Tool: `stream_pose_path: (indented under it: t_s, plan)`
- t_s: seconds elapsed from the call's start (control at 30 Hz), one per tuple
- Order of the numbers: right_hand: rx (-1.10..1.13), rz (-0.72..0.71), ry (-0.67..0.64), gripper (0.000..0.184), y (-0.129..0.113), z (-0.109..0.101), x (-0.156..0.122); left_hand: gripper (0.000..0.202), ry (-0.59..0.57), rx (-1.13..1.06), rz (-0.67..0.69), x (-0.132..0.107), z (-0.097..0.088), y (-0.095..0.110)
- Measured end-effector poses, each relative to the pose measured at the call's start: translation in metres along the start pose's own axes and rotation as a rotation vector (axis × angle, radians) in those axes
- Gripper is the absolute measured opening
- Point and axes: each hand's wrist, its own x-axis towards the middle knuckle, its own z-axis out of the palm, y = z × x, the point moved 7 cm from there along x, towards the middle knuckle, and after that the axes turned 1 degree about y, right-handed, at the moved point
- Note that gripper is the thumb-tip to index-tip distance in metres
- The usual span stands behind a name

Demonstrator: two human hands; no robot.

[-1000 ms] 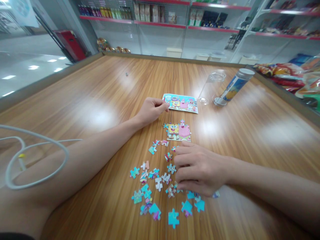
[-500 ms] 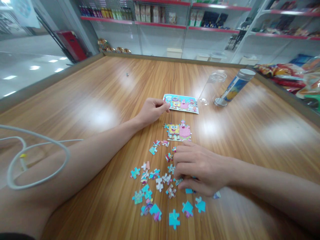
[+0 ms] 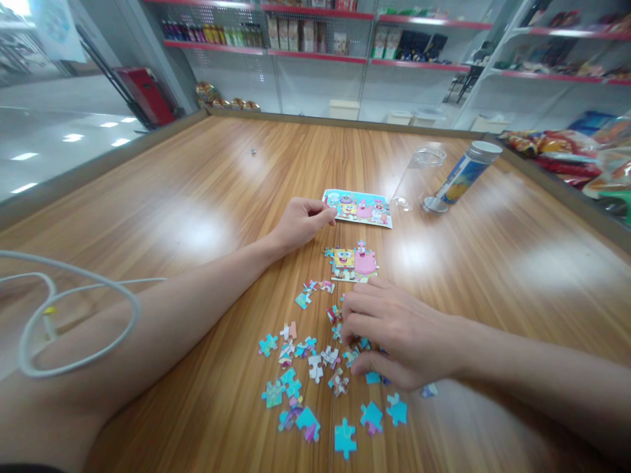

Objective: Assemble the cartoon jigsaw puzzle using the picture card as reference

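Note:
My left hand point(image 3: 304, 222) is closed in a pinch at the left edge of a cartoon picture card point(image 3: 367, 210) lying on the table. Nearer to me, a joined part of a jigsaw puzzle point(image 3: 355, 261) shows a yellow square figure and a pink one. My right hand point(image 3: 389, 328) hovers low over loose puzzle pieces, its fingers curled and the thumb apart from them. Blue pieces show in the gap, and no piece is visibly gripped. Other loose pieces, such as a plain blue one point(image 3: 345, 439) and a white one point(image 3: 315, 368), lie scattered to its left and below.
Beyond the card stand a clear plastic jar point(image 3: 419, 177) and a blue printed tube point(image 3: 466, 174), beside a round metal lid point(image 3: 435, 205). A white cable point(image 3: 133, 309) loops over my left forearm. Snack bags point(image 3: 566, 154) lie past the table's right edge; shelves are behind.
My right hand's thumb and index finger have parted a little, showing more of the pieces between them. The left hand stays at the card. The whole view has shifted slightly.

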Motion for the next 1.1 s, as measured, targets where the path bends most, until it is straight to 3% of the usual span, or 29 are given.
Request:
stream_pose_path:
  t_s: [0.2, 0.5, 0.73, 0.83, 0.9, 1.03, 1.1]
  plan:
    - [-0.016, 0.027, 0.008, 0.017, -0.001, -0.001, -0.001, 0.037, 0.000, 0.010, -0.005, 0.000, 0.000, -0.001]
    - [0.106, -0.123, -0.020, 0.006, -0.008, 0.005, -0.001, 0.042, -0.002, -0.003, -0.012, 0.001, 0.000, -0.002]
    - [0.160, -0.133, 0.012, 0.021, -0.006, 0.004, -0.002, 0.042, -0.028, 0.004, -0.001, 0.000, 0.000, 0.001]
    - [0.231, -0.148, 0.100, 0.013, -0.002, -0.002, -0.001, 0.039, 0.030, 0.011, -0.010, 0.000, -0.004, 0.001]
    - [0.261, -0.119, 0.240, 0.009, 0.007, -0.011, -0.001, 0.037, 0.136, 0.013, -0.030, 0.001, -0.012, -0.001]
    - [0.175, 0.204, 0.605, 0.006, 0.048, -0.030, -0.012, 0.036, 0.256, 0.040, -0.057, 0.001, -0.020, -0.004]
    - [0.131, 0.392, 0.672, 0.011, 0.069, -0.032, -0.019, 0.036, 0.229, 0.060, -0.048, 0.001, -0.019, -0.003]
